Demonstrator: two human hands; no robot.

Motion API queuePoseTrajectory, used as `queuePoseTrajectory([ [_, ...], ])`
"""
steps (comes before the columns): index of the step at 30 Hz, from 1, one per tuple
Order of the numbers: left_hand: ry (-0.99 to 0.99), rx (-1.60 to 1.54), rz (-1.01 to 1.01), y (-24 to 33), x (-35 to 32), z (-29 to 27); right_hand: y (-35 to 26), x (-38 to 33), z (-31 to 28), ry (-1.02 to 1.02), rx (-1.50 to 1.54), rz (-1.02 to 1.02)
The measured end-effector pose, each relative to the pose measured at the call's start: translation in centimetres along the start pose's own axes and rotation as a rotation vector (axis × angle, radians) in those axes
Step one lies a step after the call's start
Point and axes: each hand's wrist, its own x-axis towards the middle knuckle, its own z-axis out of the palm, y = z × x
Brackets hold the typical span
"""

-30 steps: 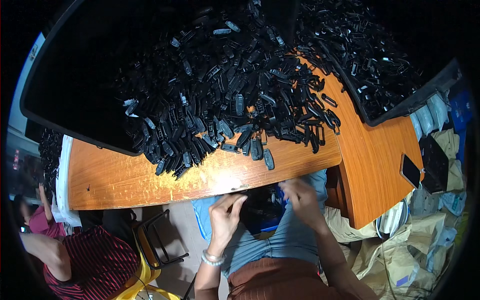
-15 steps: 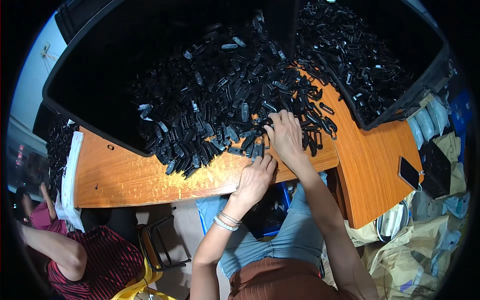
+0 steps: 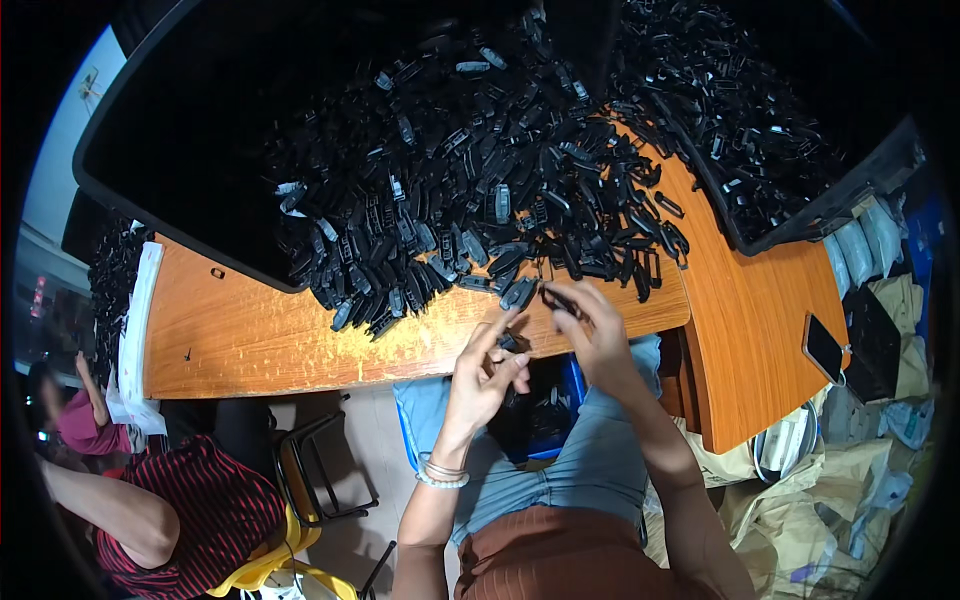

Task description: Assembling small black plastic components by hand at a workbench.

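Note:
A large heap of small oblong black plastic parts [image 3: 400,200] spreads over the wooden table [image 3: 250,340]. Just off the table's front edge, my left hand [image 3: 482,380] has its thumb and fingers closed on a small dark plastic part [image 3: 512,343], whose exact kind I cannot make out. Close by on the right, my right hand [image 3: 598,338] pinches a slim black plastic part [image 3: 556,298] between thumb and fingers. Directly in front of both hands, a greyish-black oblong piece [image 3: 518,293] sits at the heap's near edge.
Large black bins [image 3: 190,240] lie tipped at the back, with more parts spilling out. Below the table edge, a blue crate [image 3: 572,385] sits between my knees. A phone [image 3: 822,347] rests at the right. At left, a person in a striped shirt [image 3: 200,510] sits near a stool [image 3: 310,460].
Both hands have drawn back from the heap toward the table's front edge. My left hand has turned palm inward, and small dark parts now show in the fingers of both hands.

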Motion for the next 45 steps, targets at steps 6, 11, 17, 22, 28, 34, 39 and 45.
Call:
queuePoseTrajectory([
  [6,0.042,0.241,0.085,1.1,-1.8,0.0,-4.1,-2.2,-1.5,-0.287,0.185,-0.035],
  [11,0.057,0.358,0.17,2.3,-3.0,0.1,-4.5,-2.8,-1.5,-0.332,0.098,-0.101],
  [17,-0.008,0.51,0.347,2.7,-3.0,-0.4,-4.2,-3.4,-1.5,-0.343,-0.097,-0.255],
  [22,-0.018,0.516,0.427,2.4,-3.0,0.6,-4.4,-4.1,-0.7,-0.279,-0.177,-0.292],
  [28,0.067,-0.022,-0.005,0.7,-3.9,0.6,-4.7,-5.5,0.0,-0.203,0.127,0.108],
  [34,-0.031,-0.472,-0.129,-1.0,-4.5,0.8,-1.9,-7.1,-0.1,-0.201,0.717,0.325],
  [39,-0.04,0.329,0.12,-2.1,-3.9,-0.8,0.4,-5.7,-1.2,-0.372,0.592,0.341],
  [45,0.321,0.996,0.542,0.0,4.5,-2.2,1.2,3.3,0.1,0.158,-0.39,-0.268],
])
